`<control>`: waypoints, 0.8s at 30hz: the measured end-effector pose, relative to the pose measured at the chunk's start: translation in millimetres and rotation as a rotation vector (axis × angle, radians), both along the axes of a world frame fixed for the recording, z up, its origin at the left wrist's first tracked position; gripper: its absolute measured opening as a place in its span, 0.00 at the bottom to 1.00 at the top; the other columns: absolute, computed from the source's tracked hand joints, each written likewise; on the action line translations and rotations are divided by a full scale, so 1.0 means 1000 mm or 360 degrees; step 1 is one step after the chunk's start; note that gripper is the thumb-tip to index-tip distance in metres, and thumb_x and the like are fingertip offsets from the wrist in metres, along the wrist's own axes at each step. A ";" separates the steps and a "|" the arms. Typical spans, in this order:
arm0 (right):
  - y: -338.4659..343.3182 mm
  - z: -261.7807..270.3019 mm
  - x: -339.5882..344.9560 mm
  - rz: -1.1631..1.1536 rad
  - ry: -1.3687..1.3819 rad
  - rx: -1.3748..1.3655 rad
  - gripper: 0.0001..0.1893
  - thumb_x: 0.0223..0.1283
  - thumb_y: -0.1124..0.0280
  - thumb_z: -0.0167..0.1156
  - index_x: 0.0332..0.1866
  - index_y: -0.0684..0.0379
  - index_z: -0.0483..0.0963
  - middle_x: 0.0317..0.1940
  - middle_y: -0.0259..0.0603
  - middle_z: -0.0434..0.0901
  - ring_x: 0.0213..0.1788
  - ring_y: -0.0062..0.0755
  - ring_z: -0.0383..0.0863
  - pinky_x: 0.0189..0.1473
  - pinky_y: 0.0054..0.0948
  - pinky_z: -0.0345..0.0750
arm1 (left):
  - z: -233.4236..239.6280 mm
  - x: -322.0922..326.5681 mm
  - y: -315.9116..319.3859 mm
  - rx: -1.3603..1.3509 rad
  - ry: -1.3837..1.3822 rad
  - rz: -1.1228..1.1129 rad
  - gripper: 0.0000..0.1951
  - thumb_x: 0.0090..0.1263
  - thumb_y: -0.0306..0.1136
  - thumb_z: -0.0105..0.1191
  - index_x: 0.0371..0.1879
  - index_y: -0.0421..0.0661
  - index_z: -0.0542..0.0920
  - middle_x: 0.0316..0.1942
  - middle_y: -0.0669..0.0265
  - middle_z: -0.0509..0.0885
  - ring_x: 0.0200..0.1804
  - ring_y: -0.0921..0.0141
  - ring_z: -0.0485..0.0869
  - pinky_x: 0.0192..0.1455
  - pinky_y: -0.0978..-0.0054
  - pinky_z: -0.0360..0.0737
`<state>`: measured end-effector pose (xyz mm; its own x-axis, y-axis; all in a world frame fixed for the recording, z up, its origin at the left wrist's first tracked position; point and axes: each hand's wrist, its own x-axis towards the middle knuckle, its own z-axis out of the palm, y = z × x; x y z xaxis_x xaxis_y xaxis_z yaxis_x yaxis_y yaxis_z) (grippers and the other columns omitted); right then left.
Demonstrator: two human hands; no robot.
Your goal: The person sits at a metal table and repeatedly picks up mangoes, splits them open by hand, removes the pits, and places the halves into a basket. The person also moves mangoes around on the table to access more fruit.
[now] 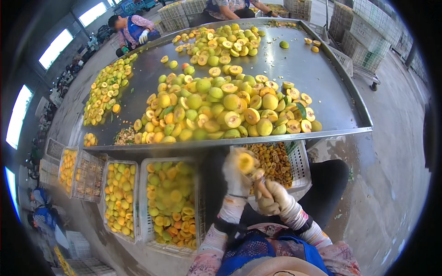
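Observation:
My gloved left hand (235, 174) holds a halved yellow stone fruit (246, 163), cut face towards me, blurred by motion. In my gloved right hand (278, 199) is a small tool with a brownish handle (264, 189). Its tip meets the fruit, but blur hides its exact shape. Below both hands a white plastic crate (301, 165) holds many brown-orange cut pieces (272, 158), probably pit parts. Ahead, a large heap of whole and halved yellow-green stone fruit (221, 107) lies on a rimmed metal table (328, 93), some halves showing their pits.
Left of my legs stand a crate of fruit halves (172, 210) and a narrower fruit crate (120, 200). Fruit lines the table's left side (107, 89). Two people (138, 31) sit at the far edges. Stacked crates (366, 38) and a wheeled trolley (367, 76) stand right.

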<state>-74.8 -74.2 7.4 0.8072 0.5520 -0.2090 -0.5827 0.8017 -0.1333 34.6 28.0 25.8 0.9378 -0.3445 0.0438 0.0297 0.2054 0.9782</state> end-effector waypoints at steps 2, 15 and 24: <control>-0.011 -0.022 0.009 -0.0602 -0.0318 -0.1426 0.20 0.66 0.49 0.44 0.37 0.57 0.71 0.15 0.33 0.68 0.11 0.27 0.65 0.13 0.26 0.64 | 0.000 0.026 0.028 0.0795 -0.0844 0.0580 0.13 0.62 0.41 0.56 0.35 0.42 0.78 0.32 0.67 0.81 0.34 0.70 0.80 0.36 0.74 0.76; -0.044 -0.114 -0.004 0.0152 -0.0587 -0.3611 0.18 0.63 0.58 0.47 0.34 0.66 0.72 0.22 0.61 0.77 0.27 0.59 0.78 0.30 0.48 0.75 | 0.046 0.127 -0.008 0.2159 -0.1269 0.0215 0.25 0.59 0.55 0.54 0.45 0.45 0.77 0.40 0.55 0.79 0.45 0.56 0.76 0.47 0.59 0.72; -0.053 -0.078 -0.028 -0.0955 -0.0927 -0.3587 0.14 0.67 0.61 0.50 0.35 0.62 0.71 0.15 0.33 0.71 0.14 0.21 0.71 0.17 0.24 0.67 | 0.001 0.108 -0.043 0.1192 -0.1319 0.0450 0.18 0.55 0.41 0.60 0.41 0.47 0.72 0.34 0.59 0.78 0.35 0.60 0.79 0.36 0.63 0.76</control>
<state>-102.9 -127.1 -70.9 0.8970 -0.3225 0.3023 -0.0411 -0.7418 -0.6694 142.4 -15.3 26.8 0.7643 -0.3264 0.5562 -0.6340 -0.5382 0.5553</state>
